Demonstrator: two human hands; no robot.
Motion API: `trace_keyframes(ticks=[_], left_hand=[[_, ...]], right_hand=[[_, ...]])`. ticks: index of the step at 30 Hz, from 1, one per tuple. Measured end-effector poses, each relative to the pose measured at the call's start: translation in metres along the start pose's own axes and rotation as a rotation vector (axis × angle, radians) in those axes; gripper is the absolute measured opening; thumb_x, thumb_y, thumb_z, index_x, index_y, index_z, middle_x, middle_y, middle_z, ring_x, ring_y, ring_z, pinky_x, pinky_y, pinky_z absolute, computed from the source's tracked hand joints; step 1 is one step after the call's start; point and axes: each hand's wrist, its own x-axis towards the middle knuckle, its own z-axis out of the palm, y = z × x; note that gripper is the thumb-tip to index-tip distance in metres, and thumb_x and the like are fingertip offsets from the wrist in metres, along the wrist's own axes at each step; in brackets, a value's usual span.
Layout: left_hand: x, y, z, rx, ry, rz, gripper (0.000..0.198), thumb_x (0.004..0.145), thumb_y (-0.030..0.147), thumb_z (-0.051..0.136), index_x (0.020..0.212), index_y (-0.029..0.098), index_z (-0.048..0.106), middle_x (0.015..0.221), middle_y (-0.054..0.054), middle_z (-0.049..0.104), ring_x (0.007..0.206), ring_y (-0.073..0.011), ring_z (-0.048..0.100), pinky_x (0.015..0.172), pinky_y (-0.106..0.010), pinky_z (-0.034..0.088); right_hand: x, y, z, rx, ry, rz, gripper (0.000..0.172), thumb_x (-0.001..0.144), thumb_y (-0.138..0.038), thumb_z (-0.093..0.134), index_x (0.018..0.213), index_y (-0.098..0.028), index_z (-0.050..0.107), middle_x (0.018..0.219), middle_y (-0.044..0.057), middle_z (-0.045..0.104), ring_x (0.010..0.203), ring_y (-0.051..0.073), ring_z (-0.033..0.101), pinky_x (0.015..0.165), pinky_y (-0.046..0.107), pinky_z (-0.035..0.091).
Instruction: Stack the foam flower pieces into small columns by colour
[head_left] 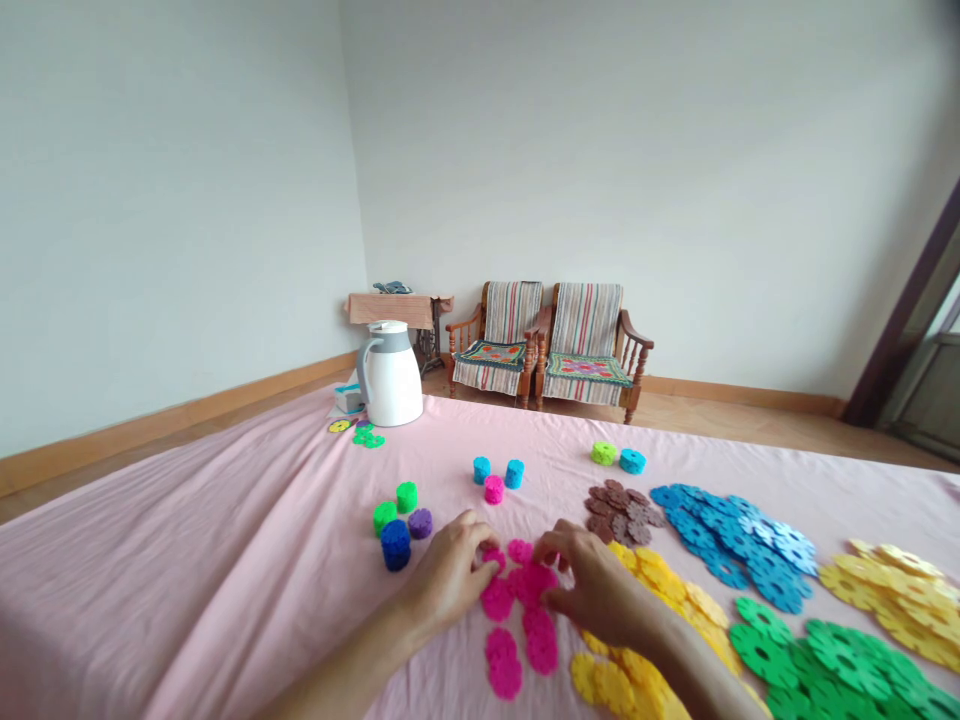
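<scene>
Loose pink snowflake discs (503, 672) lie in a small spread on the pink cloth in front of me. My left hand (456, 562) is at the left side of them, thumb and fingers curled round a pink disc (493, 560). From the right, my right hand (589, 578) reaches in with bent fingers and thumb about more pink discs (538, 580). Its fingertips partly cover these discs. Just beyond the hands stands a short pink stack (493, 489) between two light blue stacks (481, 470).
Green, purple and dark blue stacks (396, 545) stand left of my left hand. Piles of brown (619, 512), blue (731, 540), yellow (660, 590) and green discs (832, 660) spread to the right. A white jug (393, 380) stands at the far left; two chairs (589, 340) are behind the table.
</scene>
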Motion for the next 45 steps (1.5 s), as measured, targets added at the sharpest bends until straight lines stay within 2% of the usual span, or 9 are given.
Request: trace_keyframes(ticks=[10, 16, 19, 24, 29, 35, 40, 43, 45], left_hand=[[-0.003, -0.002, 0.001, -0.017, 0.024, 0.020, 0.014, 0.075, 0.016, 0.051, 0.084, 0.017, 0.063, 0.088, -0.003, 0.056, 0.075, -0.0137, 0.055, 0.064, -0.021, 0.042], [-0.004, -0.003, -0.001, -0.050, -0.020, 0.048, 0.026, 0.078, 0.020, 0.051, 0.100, 0.021, 0.066, 0.089, -0.002, 0.055, 0.068, -0.0112, 0.054, 0.064, -0.021, 0.042], [-0.005, -0.004, -0.001, -0.057, -0.036, 0.058, 0.024, 0.078, 0.022, 0.053, 0.098, 0.022, 0.067, 0.088, -0.002, 0.055, 0.069, -0.0112, 0.054, 0.063, -0.021, 0.041], [-0.002, -0.010, 0.001, -0.058, -0.030, 0.050, 0.018, 0.069, 0.022, 0.063, 0.086, 0.020, 0.067, 0.082, 0.000, 0.052, 0.066, -0.0110, 0.051, 0.059, -0.020, 0.039], [0.000, -0.013, -0.005, -0.066, -0.107, 0.043, 0.024, 0.059, 0.015, 0.066, 0.082, 0.017, 0.065, 0.079, 0.001, 0.051, 0.063, -0.0102, 0.049, 0.055, -0.019, 0.037], [-0.002, -0.013, -0.012, -0.068, -0.181, 0.044, 0.028, 0.059, 0.010, 0.060, 0.085, 0.017, 0.066, 0.078, 0.001, 0.051, 0.063, -0.0100, 0.049, 0.054, -0.019, 0.036], [-0.003, -0.013, -0.010, -0.077, -0.156, 0.021, 0.026, 0.057, 0.009, 0.057, 0.082, 0.015, 0.064, 0.080, 0.000, 0.050, 0.063, -0.0094, 0.049, 0.053, -0.019, 0.036], [-0.004, -0.012, -0.010, -0.065, -0.145, 0.007, 0.025, 0.057, 0.009, 0.056, 0.081, 0.014, 0.062, 0.081, 0.000, 0.050, 0.062, -0.0093, 0.049, 0.053, -0.019, 0.036], [-0.004, -0.011, -0.010, -0.055, -0.148, 0.002, 0.025, 0.057, 0.008, 0.055, 0.081, 0.014, 0.061, 0.080, 0.000, 0.050, 0.061, -0.0092, 0.049, 0.053, -0.019, 0.036]], right_hand=[[-0.001, 0.002, -0.001, -0.035, -0.039, 0.013, 0.018, 0.061, -0.013, 0.056, 0.079, -0.019, 0.058, 0.083, 0.002, 0.057, 0.079, 0.014, 0.050, 0.070, 0.024, 0.036], [-0.006, -0.001, -0.005, -0.083, -0.055, 0.035, 0.021, 0.064, -0.014, 0.057, 0.084, -0.017, 0.059, 0.089, 0.005, 0.058, 0.081, 0.016, 0.050, 0.073, 0.026, 0.036], [-0.007, -0.001, -0.006, -0.096, -0.059, 0.025, 0.018, 0.064, -0.013, 0.055, 0.082, -0.016, 0.059, 0.087, 0.005, 0.058, 0.080, 0.016, 0.051, 0.071, 0.026, 0.037], [-0.001, 0.012, -0.002, -0.133, 0.118, -0.010, 0.012, 0.071, -0.016, 0.051, 0.082, -0.017, 0.054, 0.081, 0.004, 0.057, 0.076, 0.016, 0.052, 0.069, 0.027, 0.038], [0.007, 0.028, 0.008, -0.153, 0.243, 0.023, 0.010, 0.077, -0.022, 0.049, 0.085, -0.017, 0.054, 0.082, 0.006, 0.057, 0.078, 0.018, 0.053, 0.069, 0.028, 0.038], [0.009, 0.031, 0.012, -0.084, 0.201, 0.074, 0.014, 0.071, -0.019, 0.055, 0.084, -0.017, 0.059, 0.082, 0.005, 0.058, 0.078, 0.017, 0.054, 0.071, 0.027, 0.039], [0.007, 0.022, 0.004, -0.035, 0.199, 0.068, 0.017, 0.070, -0.019, 0.056, 0.085, -0.017, 0.062, 0.083, 0.005, 0.059, 0.078, 0.016, 0.054, 0.070, 0.027, 0.039], [0.004, 0.012, -0.002, 0.019, 0.093, 0.014, 0.014, 0.067, -0.016, 0.056, 0.079, -0.018, 0.062, 0.078, 0.003, 0.058, 0.074, 0.014, 0.053, 0.068, 0.024, 0.039], [0.001, 0.006, -0.004, 0.049, -0.003, -0.019, 0.020, 0.062, -0.013, 0.058, 0.081, -0.019, 0.062, 0.080, 0.002, 0.058, 0.074, 0.013, 0.053, 0.068, 0.023, 0.038]])
